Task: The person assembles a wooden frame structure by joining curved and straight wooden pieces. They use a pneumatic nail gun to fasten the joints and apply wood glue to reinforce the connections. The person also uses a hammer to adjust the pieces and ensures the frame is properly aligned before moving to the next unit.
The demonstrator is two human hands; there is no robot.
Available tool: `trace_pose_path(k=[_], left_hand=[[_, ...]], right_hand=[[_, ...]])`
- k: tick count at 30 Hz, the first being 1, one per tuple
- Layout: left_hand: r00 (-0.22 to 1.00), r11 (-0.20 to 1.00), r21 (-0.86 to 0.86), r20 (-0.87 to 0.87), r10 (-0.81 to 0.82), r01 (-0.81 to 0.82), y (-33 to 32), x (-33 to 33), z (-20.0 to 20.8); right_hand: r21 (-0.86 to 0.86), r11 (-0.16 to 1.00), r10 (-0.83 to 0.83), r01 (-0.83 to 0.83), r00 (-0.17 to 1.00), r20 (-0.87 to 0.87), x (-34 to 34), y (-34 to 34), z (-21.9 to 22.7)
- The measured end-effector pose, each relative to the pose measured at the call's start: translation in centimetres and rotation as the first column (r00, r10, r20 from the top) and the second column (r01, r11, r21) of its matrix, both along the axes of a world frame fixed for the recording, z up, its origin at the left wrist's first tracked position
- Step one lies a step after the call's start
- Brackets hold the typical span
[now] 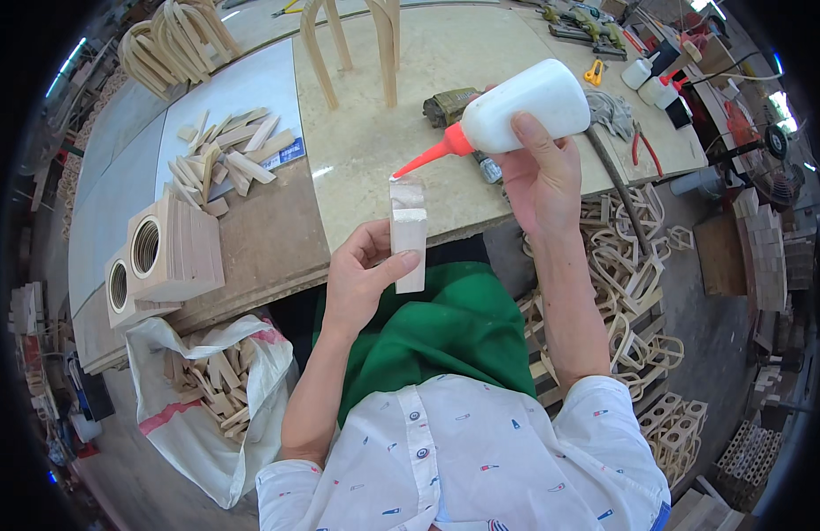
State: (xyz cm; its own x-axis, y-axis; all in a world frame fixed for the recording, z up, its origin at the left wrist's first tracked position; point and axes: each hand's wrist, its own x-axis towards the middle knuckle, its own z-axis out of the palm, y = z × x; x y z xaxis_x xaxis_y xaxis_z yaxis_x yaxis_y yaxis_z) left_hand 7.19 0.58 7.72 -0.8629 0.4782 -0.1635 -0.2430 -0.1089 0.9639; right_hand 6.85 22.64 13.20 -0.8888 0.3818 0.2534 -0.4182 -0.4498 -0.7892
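Observation:
My left hand grips a small pale wooden block upright, thumb across its near face, just off the table's front edge. The block's top end looks notched or stepped. My right hand is wrapped round a white squeeze glue bottle, tipped so its red nozzle points down to the left. The nozzle's tip is right at the top of the block; whether they touch I cannot tell. A dark green and tan tool lies on the table behind the bottle, partly hidden by it.
Loose wood pieces lie piled on the table, left of stacked boards with round holes. Bent wood arches stand at the back. A white sack of offcuts sits below left. Red-handled pliers lie at right, above wooden frames.

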Motion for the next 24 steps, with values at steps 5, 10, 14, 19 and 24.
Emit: trace_pose_path(k=[5,10,14,19,24], left_hand=[[1.000,1.000,0.001,-0.004,0.006,-0.006,0.0,0.0,0.0],[1.000,1.000,-0.006,-0.005,0.010,-0.010,-0.1,-0.1,-0.2],[1.000,1.000,0.008,-0.004,0.021,-0.021,-0.3,0.0,-0.1],[0.999,0.999,0.016,-0.015,0.034,-0.033,-0.3,0.0,-0.4],[0.999,0.998,0.032,-0.012,0.051,-0.050,-0.4,0.0,-0.6]], right_hand=[[-0.074,0.997,-0.013,0.013,1.000,0.008,0.0,-0.5,0.4],[-0.083,0.996,-0.018,0.021,0.999,0.026,-0.2,-0.2,-0.3],[-0.094,0.994,-0.048,0.051,0.998,0.033,-0.1,-0.3,-0.5],[-0.081,0.994,-0.065,0.067,0.997,0.036,0.1,-0.4,-0.6],[-0.052,0.995,-0.079,0.079,0.997,0.015,0.2,-0.5,-0.7]])
